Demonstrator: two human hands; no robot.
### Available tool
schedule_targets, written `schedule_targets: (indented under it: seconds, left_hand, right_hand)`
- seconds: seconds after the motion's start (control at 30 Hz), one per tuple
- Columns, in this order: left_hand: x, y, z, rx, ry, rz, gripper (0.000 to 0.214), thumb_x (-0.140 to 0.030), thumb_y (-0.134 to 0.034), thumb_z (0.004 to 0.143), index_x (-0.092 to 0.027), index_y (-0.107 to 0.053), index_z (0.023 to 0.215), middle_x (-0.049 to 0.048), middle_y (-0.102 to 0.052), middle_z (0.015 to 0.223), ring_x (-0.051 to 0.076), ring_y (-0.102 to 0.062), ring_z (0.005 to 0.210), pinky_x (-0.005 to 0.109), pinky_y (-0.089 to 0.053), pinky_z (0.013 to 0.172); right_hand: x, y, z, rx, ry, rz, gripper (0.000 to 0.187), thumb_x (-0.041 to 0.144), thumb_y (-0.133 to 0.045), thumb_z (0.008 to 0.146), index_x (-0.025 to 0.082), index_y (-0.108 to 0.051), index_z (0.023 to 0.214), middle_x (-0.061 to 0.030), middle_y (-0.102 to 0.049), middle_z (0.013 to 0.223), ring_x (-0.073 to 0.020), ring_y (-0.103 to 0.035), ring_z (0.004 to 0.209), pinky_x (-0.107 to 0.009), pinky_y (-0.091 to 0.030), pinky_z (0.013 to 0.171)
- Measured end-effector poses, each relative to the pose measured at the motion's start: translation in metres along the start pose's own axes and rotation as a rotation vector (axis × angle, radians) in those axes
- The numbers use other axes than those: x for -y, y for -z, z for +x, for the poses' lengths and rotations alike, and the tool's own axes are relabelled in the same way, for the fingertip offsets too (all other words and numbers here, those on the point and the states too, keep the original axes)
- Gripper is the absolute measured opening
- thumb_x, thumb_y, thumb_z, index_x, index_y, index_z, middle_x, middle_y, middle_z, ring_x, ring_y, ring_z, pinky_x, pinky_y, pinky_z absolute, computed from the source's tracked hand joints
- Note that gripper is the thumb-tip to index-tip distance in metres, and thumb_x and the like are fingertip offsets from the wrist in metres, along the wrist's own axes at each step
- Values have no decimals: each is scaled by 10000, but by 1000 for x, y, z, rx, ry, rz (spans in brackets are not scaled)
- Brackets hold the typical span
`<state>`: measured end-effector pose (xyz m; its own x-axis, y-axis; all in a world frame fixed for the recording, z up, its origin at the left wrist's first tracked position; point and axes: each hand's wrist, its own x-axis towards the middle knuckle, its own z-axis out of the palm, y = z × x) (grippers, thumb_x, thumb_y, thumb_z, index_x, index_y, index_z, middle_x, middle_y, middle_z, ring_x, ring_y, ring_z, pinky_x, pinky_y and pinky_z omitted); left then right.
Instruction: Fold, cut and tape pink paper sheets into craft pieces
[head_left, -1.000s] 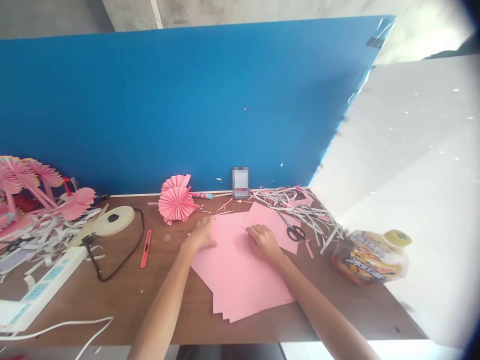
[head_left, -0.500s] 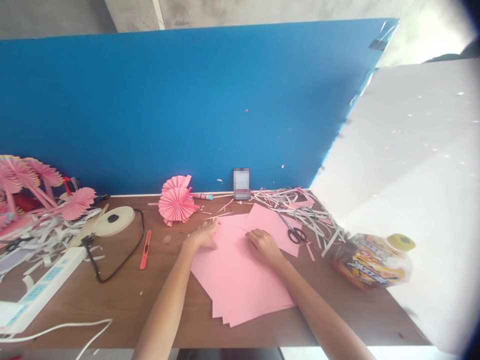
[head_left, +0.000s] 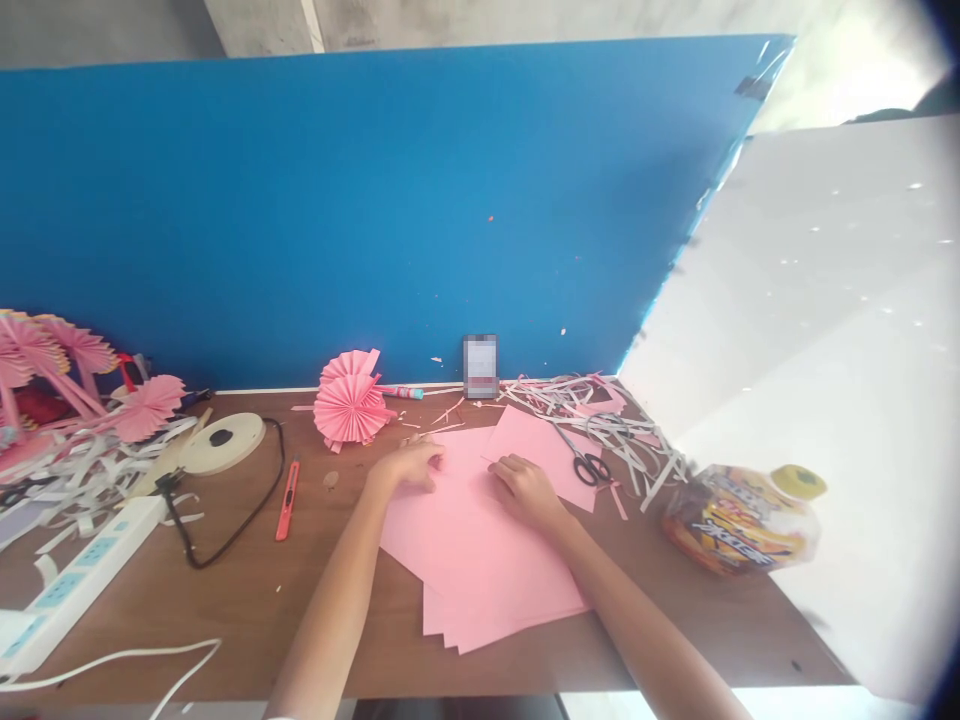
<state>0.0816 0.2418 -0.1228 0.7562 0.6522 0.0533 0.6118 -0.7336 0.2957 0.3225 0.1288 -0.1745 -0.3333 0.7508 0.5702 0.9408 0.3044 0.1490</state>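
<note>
A blue partition [head_left: 337,220] stands behind the worktop [head_left: 240,610], a phone [head_left: 481,367] upright at its foot. To the right sits a plastic bottle [head_left: 739,520] with a yellow cap [head_left: 799,482]; to the left, a white power strip [head_left: 94,572] lies near a black cable [head_left: 187,547].

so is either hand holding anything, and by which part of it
Can't tell: the left hand is at the upper left of the pink sheets, the right hand on them, grip unclear.
</note>
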Motion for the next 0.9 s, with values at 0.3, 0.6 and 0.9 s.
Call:
schedule_targets:
  seconds: [0.3,0.6,0.9]
  left_hand:
    - [9,-9,15,-35,-52,-156,251,-200,-612,662,-177,-585,911,7,-597,964,129,-528,884,196,-408,733]
    - [-10,-10,24,102,-66,-39,194,-172,-705,580,-180,-619,754,-28,-594,824,100,-499,736,193,-313,580]
    - [-13,5,35,30,-136,-181,126,-131,-624,677,-164,-633,799,-11,-629,803,99,-554,704,188,-355,592]
  right_hand:
    - [-2,-1,0,-20,-18,58,219,155,-432,897,188,-595,1039,-27,-598,888,-122,-501,861,-248,-311,725]
    - [0,-1,2,-9,-12,38,208,156,-436,883,184,-608,997,-24,-601,856,-134,-505,847,-250,-310,718]
    - [1,5,1,-103,-262,530,303,385,-422,944,217,-625,1094,-22,-640,997,-97,-567,815,-205,-392,732]
